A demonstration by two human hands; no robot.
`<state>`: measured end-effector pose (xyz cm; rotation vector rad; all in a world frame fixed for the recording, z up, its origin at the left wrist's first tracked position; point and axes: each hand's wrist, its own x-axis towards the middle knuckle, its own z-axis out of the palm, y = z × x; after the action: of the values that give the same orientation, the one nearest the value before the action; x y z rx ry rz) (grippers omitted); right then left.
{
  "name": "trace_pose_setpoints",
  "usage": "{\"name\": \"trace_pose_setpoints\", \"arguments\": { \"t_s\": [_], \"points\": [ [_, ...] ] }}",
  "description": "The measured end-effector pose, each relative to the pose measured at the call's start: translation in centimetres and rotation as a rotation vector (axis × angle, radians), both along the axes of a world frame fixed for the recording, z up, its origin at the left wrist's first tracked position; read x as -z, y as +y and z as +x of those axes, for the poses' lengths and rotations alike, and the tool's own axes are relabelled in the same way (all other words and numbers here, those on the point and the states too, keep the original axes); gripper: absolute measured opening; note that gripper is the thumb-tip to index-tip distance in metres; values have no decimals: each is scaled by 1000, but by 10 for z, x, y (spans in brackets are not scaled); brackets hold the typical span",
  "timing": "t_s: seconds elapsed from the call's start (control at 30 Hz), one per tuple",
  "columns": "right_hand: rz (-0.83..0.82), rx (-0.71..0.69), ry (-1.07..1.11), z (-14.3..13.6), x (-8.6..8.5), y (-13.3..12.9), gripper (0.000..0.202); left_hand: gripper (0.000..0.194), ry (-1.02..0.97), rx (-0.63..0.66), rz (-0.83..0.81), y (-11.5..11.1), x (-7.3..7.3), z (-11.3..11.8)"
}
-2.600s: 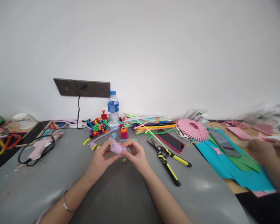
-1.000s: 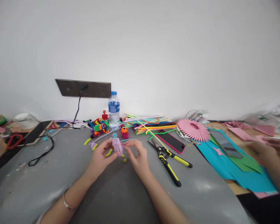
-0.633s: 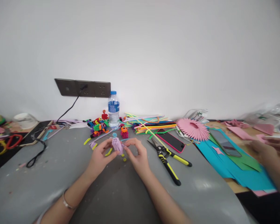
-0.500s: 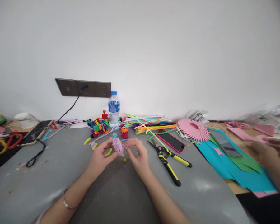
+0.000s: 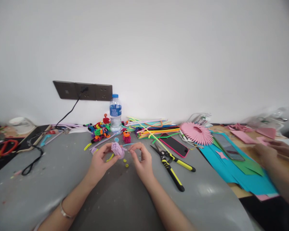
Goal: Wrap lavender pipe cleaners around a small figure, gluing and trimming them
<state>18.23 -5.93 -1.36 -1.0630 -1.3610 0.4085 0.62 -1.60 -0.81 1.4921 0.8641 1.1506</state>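
My left hand (image 5: pixel 99 166) pinches a small bundle of lilac pipe cleaners (image 5: pixel 117 149) between thumb and fingers, a little above the grey table covering. A short lilac end sticks out toward my right hand (image 5: pixel 144 162). The thumb and index fingertips of that hand are drawn close in a pinch, slightly apart from the bundle; what lies between them, if anything, is too small to make out. Below the hands lie small yellow-green bits (image 5: pixel 126 165). Behind them sits a magenta and orange pipe-cleaner figure (image 5: pixel 126 137), with a light blue coil (image 5: pixel 116 140) nearby.
Yellow-black cutters (image 5: pixel 172 173) lie open on the right, beside a pink-edged phone (image 5: pixel 174 146). A water bottle (image 5: pixel 115 114) stands by the wall near loose pipe cleaners (image 5: pixel 156 130). Further right are a pink paper fan (image 5: pixel 188 134), blue paper (image 5: pixel 233 171) and another person's hand (image 5: pixel 267 155).
My right fingertips have come away from the lilac bundle, leaving a small gap. My left hand still holds it. The whole view has shifted slightly.
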Motion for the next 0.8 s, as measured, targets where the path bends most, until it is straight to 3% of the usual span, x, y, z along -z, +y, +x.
{"name": "trace_pose_setpoints", "arguments": {
  "t_s": [0.37, 0.8],
  "points": [
    [-99, -1, 162, 3, 4, 5, 11, 38, -24, 10, -10, 0, -4, 1],
    [-126, -19, 296, 5, 4, 10, 9, 43, -92, 19, -53, 3, 5, 0]
  ]
}}
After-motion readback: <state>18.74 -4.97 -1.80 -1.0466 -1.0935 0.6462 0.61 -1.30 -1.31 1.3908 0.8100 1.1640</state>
